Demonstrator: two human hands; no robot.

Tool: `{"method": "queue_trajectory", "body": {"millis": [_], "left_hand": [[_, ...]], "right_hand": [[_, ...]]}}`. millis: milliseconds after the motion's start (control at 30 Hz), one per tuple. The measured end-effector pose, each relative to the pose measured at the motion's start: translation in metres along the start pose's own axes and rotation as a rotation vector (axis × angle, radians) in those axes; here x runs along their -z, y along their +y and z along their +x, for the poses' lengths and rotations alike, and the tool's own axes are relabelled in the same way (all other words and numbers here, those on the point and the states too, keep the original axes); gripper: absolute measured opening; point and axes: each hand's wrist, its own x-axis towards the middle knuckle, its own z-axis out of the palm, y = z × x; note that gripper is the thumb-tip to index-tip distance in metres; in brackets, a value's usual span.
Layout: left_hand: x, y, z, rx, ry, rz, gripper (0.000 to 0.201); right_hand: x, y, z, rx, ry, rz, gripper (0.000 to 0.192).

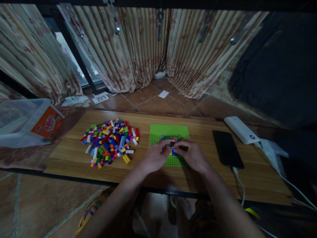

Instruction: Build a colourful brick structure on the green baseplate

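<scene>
Both hands are meeting over the green baseplate (169,132) at table centre: the left hand (156,156) and right hand (192,153) are pinching their fingers together on a small brick build (170,141) sitting at the plate's middle. The loose brick pile (111,141) is lying at nine o'clock, the black phone (228,148) at three o'clock.

Both bare forearms reach forward over the near edge of the table (74,155), angled toward each other so the hands meet above its middle. The left hand (156,156) lies palm down, knuckles up, its fingers curled and its fingertips pointing to the right. The right hand (192,154) mirrors it, palm down, fingers bent inward to the left. The fingertips of the two hands nearly touch, pinched close together, with both wrists held low and level above the table.
</scene>
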Motion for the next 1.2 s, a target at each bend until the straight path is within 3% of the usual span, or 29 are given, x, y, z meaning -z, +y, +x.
{"method": "queue_trajectory", "body": {"millis": [333, 567, 900, 1200], "left_hand": [[-0.004, -0.002, 0.003, 0.047, 0.010, -0.109, 0.036], [-0.003, 0.002, 0.001, 0.091, 0.032, -0.111, 0.039], [-0.007, 0.008, -0.002, 0.235, 0.055, -0.492, 0.037], [-0.005, 0.018, -0.006, 0.299, 0.096, -0.553, 0.036]], "right_hand": [[0.001, -0.007, -0.005, 0.099, 0.009, -0.157, 0.013], [-0.003, 0.000, -0.004, 0.003, 0.044, -0.043, 0.013], [-0.009, 0.012, -0.006, -0.022, 0.082, 0.075, 0.015], [-0.006, 0.007, -0.007, 0.004, 0.074, 0.042, 0.014]]}}
